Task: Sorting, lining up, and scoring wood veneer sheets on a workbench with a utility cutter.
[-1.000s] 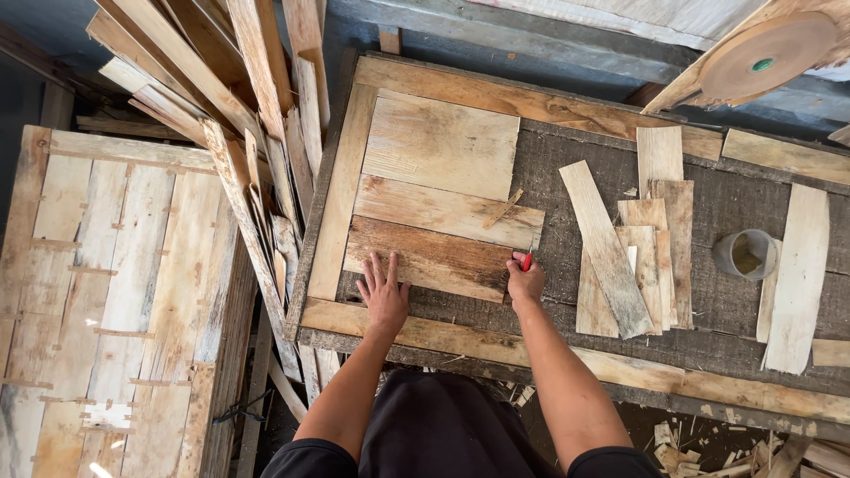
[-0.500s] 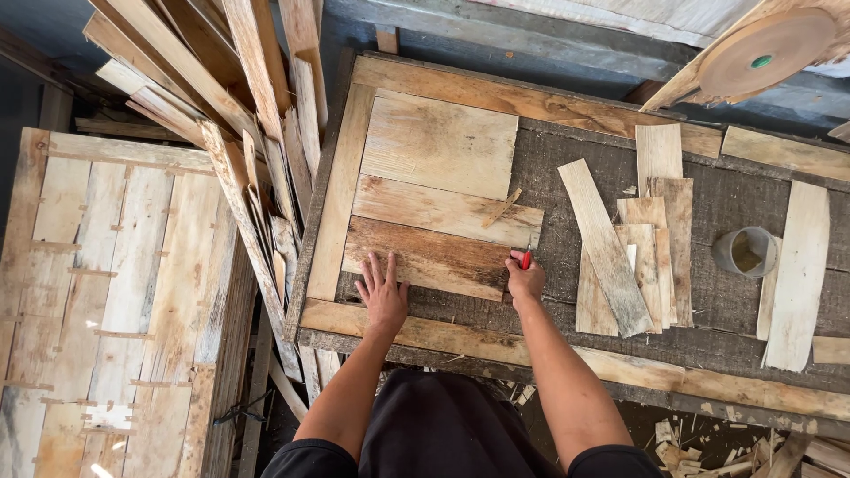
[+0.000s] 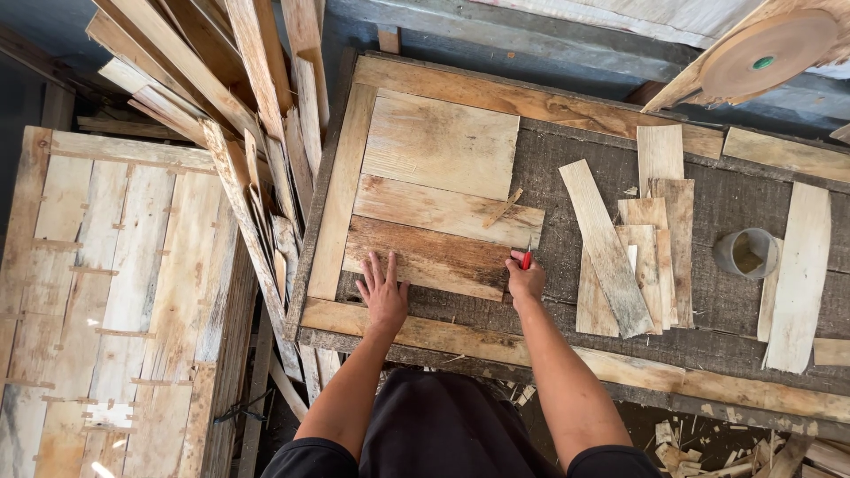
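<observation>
Three flat boards (image 3: 440,208) laid inside frame; one red pencil (image 3: 527,258); one small cup (image 3: 746,253); two hands (image 3: 384,294) on bench.

Left hand (image 3: 386,296) flat, fingers spread — right hand (image 3: 526,281) fisted.

Your left hand (image 3: 385,296) lies flat, fingers spread, on the lower edge of the dark brown board (image 3: 429,257), which sits lengthwise on the bench against a paler board above it. Your right hand (image 3: 526,280) grips a red pencil (image 3: 528,258), its tip at that board's right end.
</observation>
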